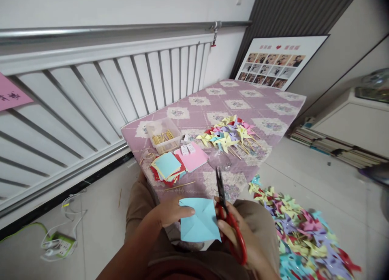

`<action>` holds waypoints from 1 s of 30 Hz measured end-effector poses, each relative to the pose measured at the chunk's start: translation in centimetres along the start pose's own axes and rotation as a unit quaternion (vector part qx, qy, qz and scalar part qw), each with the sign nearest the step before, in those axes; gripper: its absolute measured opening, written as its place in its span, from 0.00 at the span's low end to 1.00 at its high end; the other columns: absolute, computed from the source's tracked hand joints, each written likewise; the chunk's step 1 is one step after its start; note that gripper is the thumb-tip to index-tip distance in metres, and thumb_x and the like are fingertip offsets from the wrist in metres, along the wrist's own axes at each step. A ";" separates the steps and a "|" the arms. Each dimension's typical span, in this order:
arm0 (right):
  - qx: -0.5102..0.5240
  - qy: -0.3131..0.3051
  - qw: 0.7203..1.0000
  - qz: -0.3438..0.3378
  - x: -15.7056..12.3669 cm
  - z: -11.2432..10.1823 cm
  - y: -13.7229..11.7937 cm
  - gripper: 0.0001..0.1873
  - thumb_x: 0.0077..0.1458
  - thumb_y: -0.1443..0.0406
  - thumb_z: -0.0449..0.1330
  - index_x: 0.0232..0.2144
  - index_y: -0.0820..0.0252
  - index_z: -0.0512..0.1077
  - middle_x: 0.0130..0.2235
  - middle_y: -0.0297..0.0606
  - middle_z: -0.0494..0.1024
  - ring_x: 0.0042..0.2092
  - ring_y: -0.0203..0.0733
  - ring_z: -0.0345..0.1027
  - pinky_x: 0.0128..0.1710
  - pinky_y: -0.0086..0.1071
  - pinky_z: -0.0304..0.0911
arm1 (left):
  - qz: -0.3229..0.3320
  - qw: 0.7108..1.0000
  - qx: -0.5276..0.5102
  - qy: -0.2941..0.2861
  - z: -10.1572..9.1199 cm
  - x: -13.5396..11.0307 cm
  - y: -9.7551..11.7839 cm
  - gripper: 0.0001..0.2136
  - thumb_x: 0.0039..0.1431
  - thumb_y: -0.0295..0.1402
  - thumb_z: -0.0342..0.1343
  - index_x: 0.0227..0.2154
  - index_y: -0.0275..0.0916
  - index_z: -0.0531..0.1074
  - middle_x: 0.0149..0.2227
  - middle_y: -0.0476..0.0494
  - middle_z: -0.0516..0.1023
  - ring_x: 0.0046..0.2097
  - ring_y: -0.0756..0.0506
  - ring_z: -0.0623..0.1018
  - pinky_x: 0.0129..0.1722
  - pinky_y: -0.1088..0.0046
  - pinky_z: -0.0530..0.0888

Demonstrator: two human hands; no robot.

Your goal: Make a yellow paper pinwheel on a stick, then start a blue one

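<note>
A square of light blue paper (200,225) with diagonal crease or cut lines is held over my lap. My left hand (172,212) pinches its left side, with the thumb lying on top. In my right hand (240,227) is a pair of scissors (233,227) with red handles and dark blades. The blades point away from me, towards the table, and look nearly closed. Fingers of my right hand also come up to the paper's right edge; whether they grip it I cannot tell. A thin wooden stick (180,186) lies on the table just beyond the paper.
On the cloth-covered table (212,103) are a plastic box of sticks (164,144), stacked coloured paper (167,165), pink sheets (197,158) with small white boxes, and paper pinwheels (226,138). A large pinwheel heap (304,235) covers the floor at right. A power strip (62,244) lies at left.
</note>
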State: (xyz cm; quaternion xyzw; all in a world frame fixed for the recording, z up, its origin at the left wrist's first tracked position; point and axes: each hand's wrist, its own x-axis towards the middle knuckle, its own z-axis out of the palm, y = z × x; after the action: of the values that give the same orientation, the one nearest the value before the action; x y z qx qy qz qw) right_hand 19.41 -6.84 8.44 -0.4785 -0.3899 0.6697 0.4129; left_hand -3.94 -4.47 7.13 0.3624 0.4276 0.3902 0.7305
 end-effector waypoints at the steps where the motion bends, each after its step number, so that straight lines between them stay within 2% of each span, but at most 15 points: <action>1: 0.003 -0.004 1.000 0.009 0.1 0.6 -0.1 0.32 0.42 0.53 0.71 0.49 0.52 0.70 0.38 0.35 0.76 0.34 0.37 0.67 0.31 0.27 0.64 | -0.007 0.999 0.021 -0.024 0.0 0.0 -0.1 0.11 0.42 0.32 0.67 0.32 0.39 0.80 0.29 0.45 0.81 0.35 0.42 0.77 0.37 0.68 0.71; 3: 0.014 -0.019 0.999 0.030 0.1 1.7 -0.1 0.29 0.43 0.55 0.72 0.47 0.53 0.71 0.36 0.34 0.77 0.33 0.37 0.68 0.32 0.27 0.65 | -0.030 0.994 0.068 -0.083 0.2 0.0 -0.4 0.11 0.46 0.35 0.65 0.33 0.38 0.80 0.31 0.45 0.81 0.36 0.42 0.77 0.39 0.68 0.71; 6: 0.056 -0.011 0.997 0.043 0.0 2.8 0.1 0.28 0.43 0.57 0.71 0.46 0.56 0.70 0.35 0.34 0.77 0.28 0.35 0.67 0.27 0.27 0.65 | -0.035 0.993 0.037 -0.107 0.5 0.2 -0.9 0.14 0.50 0.42 0.63 0.35 0.36 0.79 0.31 0.42 0.80 0.35 0.42 0.77 0.39 0.67 0.71; 11: 0.113 0.086 0.990 0.011 0.5 3.5 0.5 0.25 0.44 0.58 0.70 0.44 0.56 0.69 0.27 0.29 0.75 0.22 0.34 0.64 0.21 0.26 0.62 | -0.010 0.981 -0.128 -0.144 1.9 0.1 -0.8 0.27 0.49 0.53 0.60 0.43 0.34 0.76 0.37 0.35 0.80 0.39 0.38 0.78 0.40 0.62 0.71; 14: 0.136 0.134 0.981 -0.023 0.9 3.6 0.6 0.22 0.45 0.58 0.69 0.42 0.56 0.70 0.30 0.32 0.78 0.26 0.39 0.69 0.25 0.29 0.66 | 0.012 0.975 -0.159 -0.155 3.2 -0.2 -0.9 0.30 0.45 0.53 0.63 0.47 0.35 0.74 0.41 0.34 0.79 0.42 0.37 0.77 0.41 0.62 0.70; 16: 0.151 0.146 0.977 -0.039 1.2 3.7 0.7 0.21 0.46 0.57 0.68 0.42 0.56 0.70 0.33 0.34 0.79 0.30 0.43 0.72 0.29 0.32 0.68 | 0.028 0.977 -0.171 -0.127 4.3 -0.3 -1.6 0.29 0.41 0.48 0.68 0.47 0.38 0.74 0.41 0.37 0.78 0.41 0.40 0.77 0.41 0.65 0.70; 17: 0.154 0.151 0.975 -0.045 1.2 3.8 0.8 0.20 0.47 0.57 0.67 0.42 0.56 0.70 0.33 0.35 0.79 0.31 0.44 0.72 0.30 0.33 0.69 | 0.038 0.979 -0.179 -0.094 4.9 -0.3 -2.2 0.27 0.40 0.44 0.70 0.44 0.40 0.75 0.39 0.40 0.79 0.39 0.42 0.76 0.41 0.66 0.70; 19: 0.153 0.160 0.974 -0.056 1.3 4.0 0.9 0.20 0.48 0.56 0.67 0.41 0.56 0.69 0.34 0.34 0.79 0.31 0.44 0.72 0.31 0.33 0.69 | 0.060 0.981 -0.183 -0.030 6.0 -0.2 -3.6 0.15 0.45 0.39 0.68 0.37 0.41 0.76 0.34 0.45 0.78 0.35 0.46 0.75 0.38 0.69 0.70; 20: 0.149 0.163 0.974 -0.060 1.3 4.1 1.0 0.20 0.48 0.56 0.67 0.41 0.56 0.68 0.34 0.34 0.79 0.32 0.44 0.72 0.32 0.34 0.69 | 0.065 0.980 -0.186 -0.009 6.5 -0.1 -4.1 0.13 0.47 0.38 0.67 0.35 0.41 0.76 0.33 0.45 0.78 0.35 0.46 0.75 0.38 0.69 0.70; 22: 0.136 0.163 0.975 -0.067 1.3 4.2 0.9 0.20 0.49 0.56 0.67 0.42 0.55 0.67 0.36 0.34 0.79 0.35 0.44 0.73 0.34 0.34 0.70 | 0.068 0.975 -0.209 0.034 7.2 0.1 -4.7 0.14 0.49 0.39 0.65 0.39 0.40 0.75 0.37 0.42 0.79 0.37 0.44 0.77 0.40 0.66 0.72; 25: 0.124 0.158 0.977 -0.069 1.1 4.3 0.9 0.22 0.50 0.57 0.67 0.44 0.54 0.65 0.38 0.35 0.77 0.35 0.43 0.72 0.33 0.32 0.69 | 0.056 0.966 -0.244 0.067 7.8 0.6 -4.1 0.20 0.52 0.41 0.62 0.46 0.37 0.73 0.44 0.35 0.79 0.43 0.39 0.78 0.45 0.61 0.73; 28: 0.099 0.157 0.980 -0.077 0.9 3.8 1.1 0.18 0.54 0.54 0.63 0.43 0.54 0.64 0.27 0.29 0.70 0.24 0.36 0.63 0.22 0.28 0.61 | 0.045 0.955 -0.273 0.108 7.5 1.2 -2.5 0.20 0.52 0.39 0.63 0.47 0.36 0.73 0.45 0.35 0.79 0.47 0.37 0.78 0.49 0.60 0.72; 30: 0.085 0.128 0.983 -0.097 0.5 3.2 1.4 0.17 0.58 0.52 0.59 0.43 0.55 0.64 0.23 0.26 0.64 0.21 0.34 0.56 0.19 0.27 0.56 | 0.043 0.945 -0.292 0.143 6.7 1.5 -1.6 0.19 0.51 0.36 0.64 0.46 0.36 0.73 0.46 0.36 0.80 0.49 0.38 0.77 0.51 0.61 0.72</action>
State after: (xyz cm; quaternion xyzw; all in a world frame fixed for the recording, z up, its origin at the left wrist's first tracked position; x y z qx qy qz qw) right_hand 16.01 -7.28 7.74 -0.4832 -0.3198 0.5907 0.5615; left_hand 3.10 -5.13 7.72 0.0918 0.3791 0.5765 0.7180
